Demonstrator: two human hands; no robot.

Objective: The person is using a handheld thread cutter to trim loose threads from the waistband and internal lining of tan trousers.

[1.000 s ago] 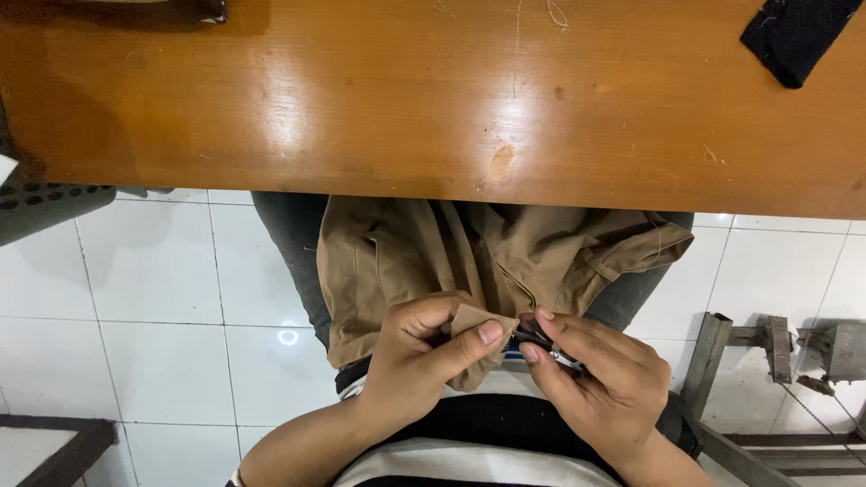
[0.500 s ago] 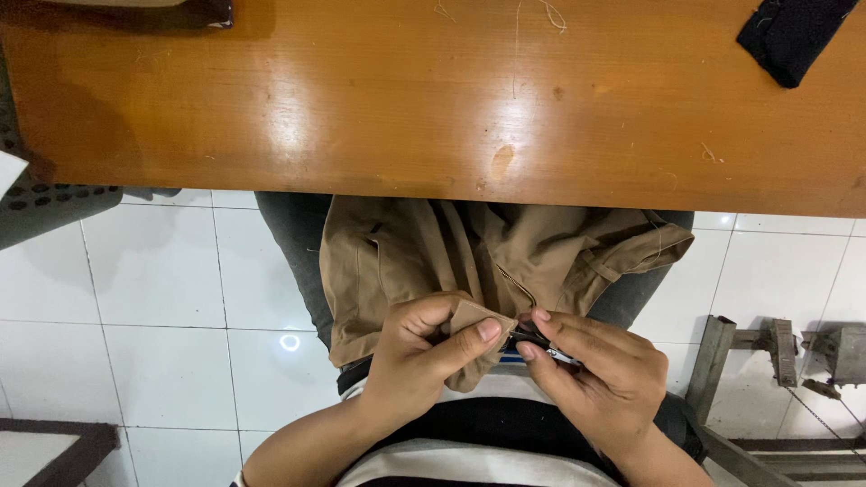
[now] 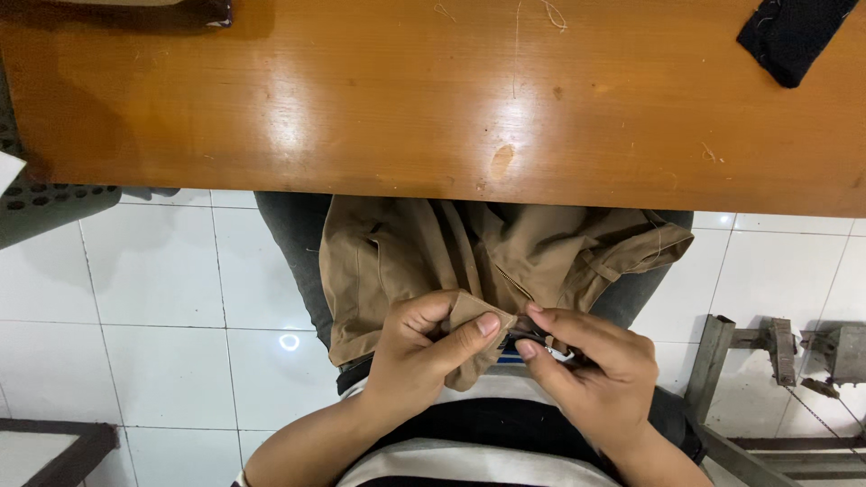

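1. Comparing this moment with the two earlier pictures, hardly anything is changing: both hands are staying at the same spot on the lap, just below the near edge of the counter [image 3: 271, 108], and the cloth is keeping its folds.
2. Judging from that, the fine work at the fold is carrying on in place, with neither hand letting go or shifting its grip.
3. The left hand [image 3: 424, 356] is curling closed, its thumb pressing a folded corner of the khaki garment [image 3: 424, 248] against its bent fingers, so it is pinching the cloth firmly.
4. The right hand [image 3: 586, 361] is closing too, thumb and forefinger meeting at the same fold, just beside the left thumb; a small dark thing [image 3: 534, 339] is showing between its fingers, but it is too small and too hidden to say what it is.
5. The khaki garment is lying across the person's lap, below the counter's near edge, its far part disappearing beneath the counter.
6. It is looking like tan woven twill, crumpled, with stitched seams, a flap or tab sticking out to the right and what seems to be a short zip line near its middle.
7. A dark cloth scrap [image 3: 794, 36] is resting on the counter's far right corner, well apart from the hands.
8. A metal frame [image 3: 722, 361] is standing on the white tiled floor [image 3: 162, 298], right of the lap.
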